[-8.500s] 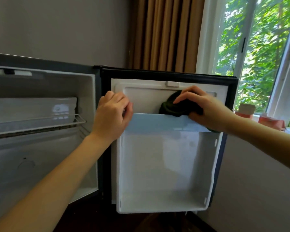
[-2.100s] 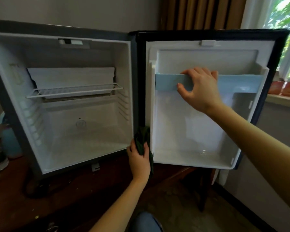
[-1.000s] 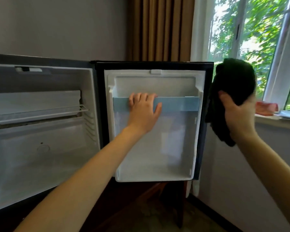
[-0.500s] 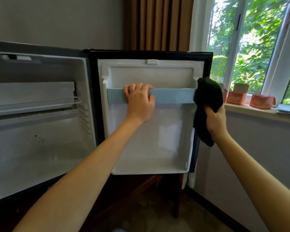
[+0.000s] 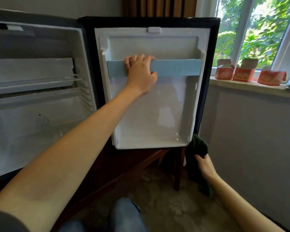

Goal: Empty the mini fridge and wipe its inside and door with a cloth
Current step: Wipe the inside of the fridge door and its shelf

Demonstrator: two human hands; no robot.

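The mini fridge (image 5: pixel 40 104) stands open on the left, its white inside bare except for a wire shelf (image 5: pixel 35 84). Its door (image 5: pixel 151 114) is swung wide, white liner facing me. My left hand (image 5: pixel 141 72) grips the pale blue door rail (image 5: pixel 177 67), fingers curled over its top edge. My right hand (image 5: pixel 203 166) holds a dark green cloth (image 5: pixel 197 148) against the door's lower right corner, at the black outer edge. Part of the cloth hangs below my hand.
The fridge sits on a dark wooden stand (image 5: pixel 141 163) with a leg near the cloth. Three orange cartons (image 5: pixel 241 74) line the window sill on the right. A grey wall lies below the sill, patterned floor (image 5: pixel 166 206) and my knee (image 5: pixel 126 213) below.
My right hand has slid the cloth down the door's right edge, from rail height to the bottom corner. My left hand keeps its grip on the blue rail.
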